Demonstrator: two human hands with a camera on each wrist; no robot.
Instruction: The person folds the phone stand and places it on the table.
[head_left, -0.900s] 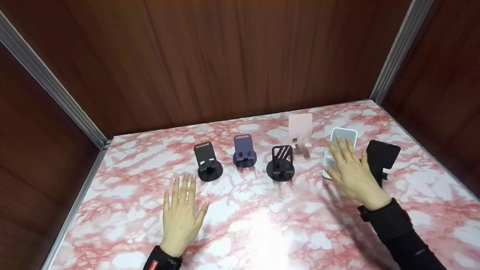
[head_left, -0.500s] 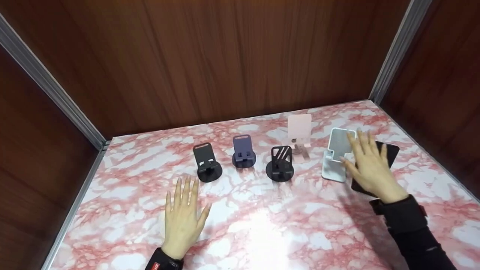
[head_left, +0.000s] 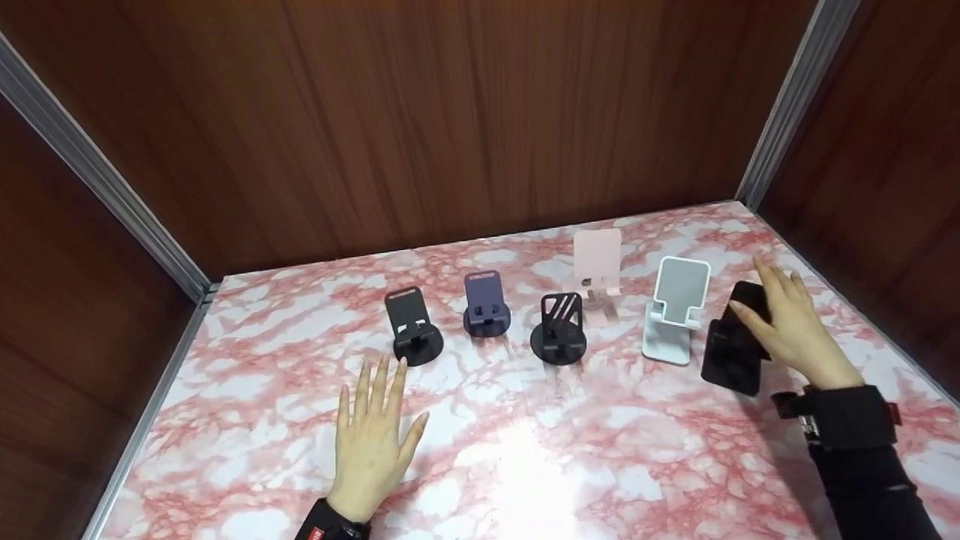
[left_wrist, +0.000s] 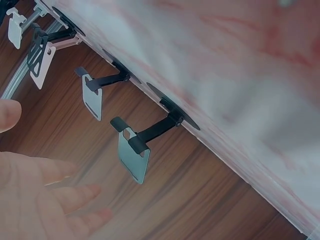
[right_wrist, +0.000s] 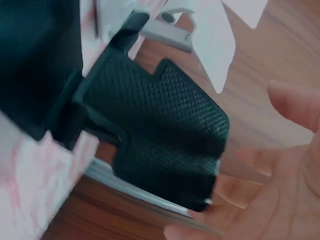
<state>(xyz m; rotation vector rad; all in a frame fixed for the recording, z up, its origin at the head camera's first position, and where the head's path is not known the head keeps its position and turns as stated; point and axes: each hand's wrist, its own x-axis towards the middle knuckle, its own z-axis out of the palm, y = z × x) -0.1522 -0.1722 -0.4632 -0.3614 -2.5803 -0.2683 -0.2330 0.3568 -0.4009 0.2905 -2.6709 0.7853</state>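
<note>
My right hand (head_left: 806, 334) is over the right side of a black folding phone stand (head_left: 731, 360), thumb and fingers apart. In the right wrist view the fingers (right_wrist: 232, 190) lie near the edge of the stand's textured plate (right_wrist: 165, 115); whether they touch it I cannot tell. Left of it stands a white phone stand (head_left: 667, 341) with a grey plate. My left hand (head_left: 371, 454) is flat with its fingers spread, palm down, holding nothing. Nearest to its fingertips is a dark grey phone stand (head_left: 407, 306) on a round base.
A purple phone stand (head_left: 484, 291), a black one with slanted slots (head_left: 559, 343) and a taller pink one (head_left: 598, 255) stand along the middle and back. The marbled table (head_left: 300, 322) is bounded by brown wood-look panels (head_left: 487, 112) with metal corner posts.
My right hand has moved right, from over the white stand across to the right side of the black stand, uncovering both. The left hand has shifted slightly right in view.
</note>
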